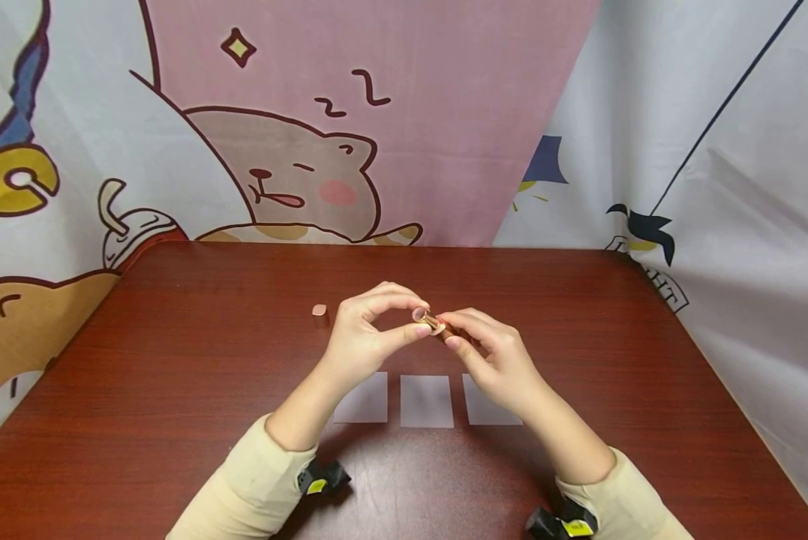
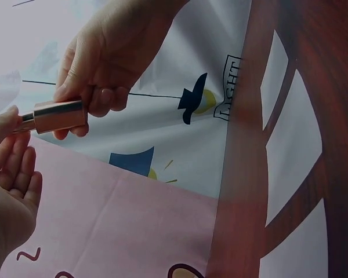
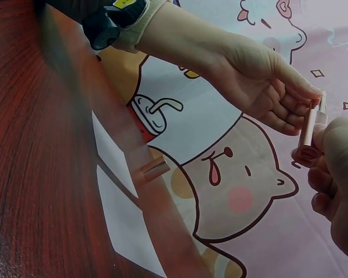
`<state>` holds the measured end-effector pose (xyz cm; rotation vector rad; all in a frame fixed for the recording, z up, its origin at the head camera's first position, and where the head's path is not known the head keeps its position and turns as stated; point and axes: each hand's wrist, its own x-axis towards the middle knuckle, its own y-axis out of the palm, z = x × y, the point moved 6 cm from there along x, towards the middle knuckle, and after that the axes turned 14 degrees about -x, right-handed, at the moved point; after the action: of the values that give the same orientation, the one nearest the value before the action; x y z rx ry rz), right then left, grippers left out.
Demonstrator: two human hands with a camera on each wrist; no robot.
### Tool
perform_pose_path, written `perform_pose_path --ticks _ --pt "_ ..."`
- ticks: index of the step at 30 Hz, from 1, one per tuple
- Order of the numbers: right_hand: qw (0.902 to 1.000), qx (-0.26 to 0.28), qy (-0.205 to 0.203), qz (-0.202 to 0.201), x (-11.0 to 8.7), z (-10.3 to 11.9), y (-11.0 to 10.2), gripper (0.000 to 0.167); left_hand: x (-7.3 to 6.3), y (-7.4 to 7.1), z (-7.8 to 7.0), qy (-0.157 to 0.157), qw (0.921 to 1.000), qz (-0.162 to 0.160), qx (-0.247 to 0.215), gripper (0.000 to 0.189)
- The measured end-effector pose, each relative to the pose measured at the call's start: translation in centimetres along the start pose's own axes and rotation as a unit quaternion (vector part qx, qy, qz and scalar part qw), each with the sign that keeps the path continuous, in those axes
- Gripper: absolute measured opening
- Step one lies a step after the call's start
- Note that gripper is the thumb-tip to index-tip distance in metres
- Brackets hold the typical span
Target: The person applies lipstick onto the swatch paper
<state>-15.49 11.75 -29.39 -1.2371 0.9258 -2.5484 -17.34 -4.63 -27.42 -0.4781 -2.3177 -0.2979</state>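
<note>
Above the table, both hands hold a shiny rose-gold lipstick tube. My left hand pinches its narrower, lighter gold end between thumb and index finger. My right hand grips the wider copper part with thumb and fingers. From the right wrist view, the tube tilts, and a round end with a dark reddish inside shows by the right hand. A short rose-gold cap-like piece stands upright on the table, left of the left hand.
Three white paper squares lie in a row on the brown table: left, middle and right, the outer ones partly covered by the arms. A cartoon-printed cloth hangs behind the table.
</note>
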Motion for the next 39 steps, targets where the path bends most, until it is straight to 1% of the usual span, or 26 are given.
perform_pose_path --ticks 6,14,18,22,24,29,32,36,39 --pt "1.0000 0.000 0.001 0.007 0.00 -0.04 0.07 0.025 0.00 0.08 -0.07 0.004 1.0000 0.003 0.003 0.023" --pt "0.9997 0.001 -0.025 0.005 -0.06 -0.18 0.10 0.026 0.00 0.11 -0.11 0.004 1.0000 0.006 0.003 0.023" --pt "0.9996 0.006 -0.026 0.003 -0.10 -0.23 0.07 0.025 0.00 0.11 -0.10 0.003 1.0000 0.004 -0.001 0.023" --pt "0.9997 0.012 -0.018 -0.015 -0.07 -0.16 -0.18 0.024 0.03 0.07 -0.15 0.003 1.0000 -0.002 -0.001 0.023" --pt "0.9994 0.016 -0.011 -0.027 -0.05 -0.13 -0.36 0.026 0.05 0.02 -0.19 0.004 1.0000 -0.006 0.001 0.022" --pt "0.9980 0.002 0.002 -0.063 -0.11 -0.13 -0.79 0.041 0.06 -0.02 -0.13 0.005 0.9999 -0.008 0.003 0.022" --pt "0.9969 -0.011 0.012 -0.077 -0.12 -0.14 -0.83 0.048 0.06 -0.05 -0.10 0.005 0.9999 -0.011 0.000 0.022" --pt "0.9961 -0.004 0.018 -0.086 -0.13 -0.11 -0.68 0.047 0.04 -0.11 -0.05 0.004 0.9999 -0.016 -0.001 0.024" --pt "0.9951 -0.001 0.009 -0.099 -0.17 -0.02 -0.65 0.043 0.02 -0.07 -0.03 0.003 0.9999 -0.015 -0.002 0.025"
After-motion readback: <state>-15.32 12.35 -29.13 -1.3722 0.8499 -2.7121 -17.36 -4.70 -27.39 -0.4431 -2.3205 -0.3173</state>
